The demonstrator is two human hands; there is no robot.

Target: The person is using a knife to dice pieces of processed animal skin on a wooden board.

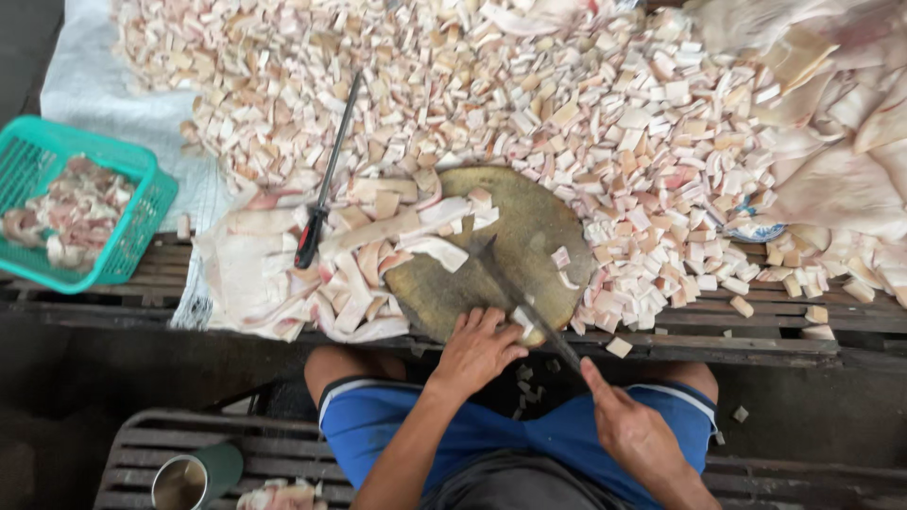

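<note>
While the person sits at the bench w/ knees under its edge, the left hand (475, 348) rests at the near rim of the round chopping block (515, 241), fingers curled down onto a small pale piece of pork skin (522, 321), pinning it there. The right hand (631, 430) is clenched round the handle of a cleaver (510, 283), forefinger stretched along it, blade angled up-left across the block. Judging by the heap, most of the work looks done: a huge spread of cut cubes (567, 104) covers the bench beyond & right of the block. Still to go, I'd say: uncut strips (378, 250) stacked on the block's left side, plus big whole sheets (841, 161) at far right. A sharpening steel (326, 179) lies among the cubes; a green basket (85, 212) holds scraps at left.
</note>
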